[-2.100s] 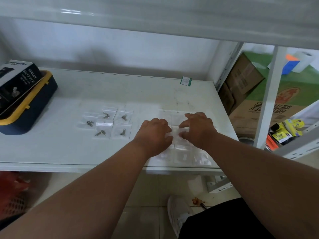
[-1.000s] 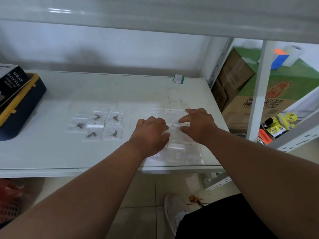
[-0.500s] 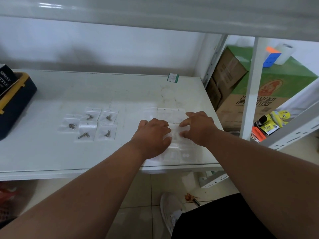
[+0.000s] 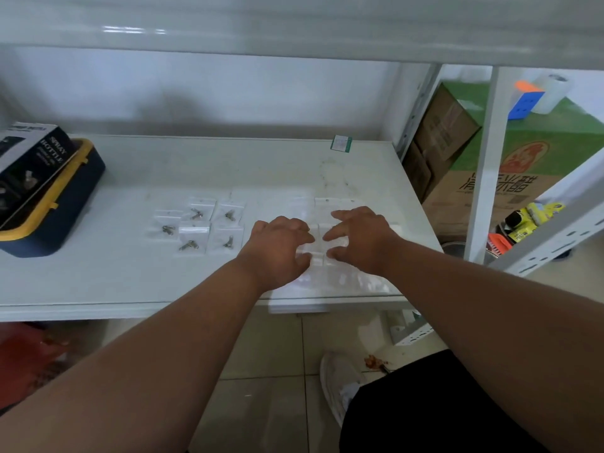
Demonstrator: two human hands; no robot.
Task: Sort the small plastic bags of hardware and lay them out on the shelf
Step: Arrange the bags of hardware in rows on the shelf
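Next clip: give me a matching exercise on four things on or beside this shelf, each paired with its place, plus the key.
Things:
1. spray bottle box
2. bags with metal hardware
3. green-edged label
4. puzzle cube

Places:
A. on the green carton past the shelf post
B. shelf's back right
C. lying on the navy and yellow case
D. shelf middle, beside the left hand

Pairs: 1-C, 2-D, 3-B, 4-A

A white shelf [image 4: 228, 171] is seen with five little clear bags of metal hardware [image 4: 196, 228] laid out left of center, and a patch of clear bags with pale contents [image 4: 340, 276] spread near the front right edge. A navy-and-yellow case [image 4: 62, 210] is parked at the left end, a small green-edged label [image 4: 341, 143] at the back.
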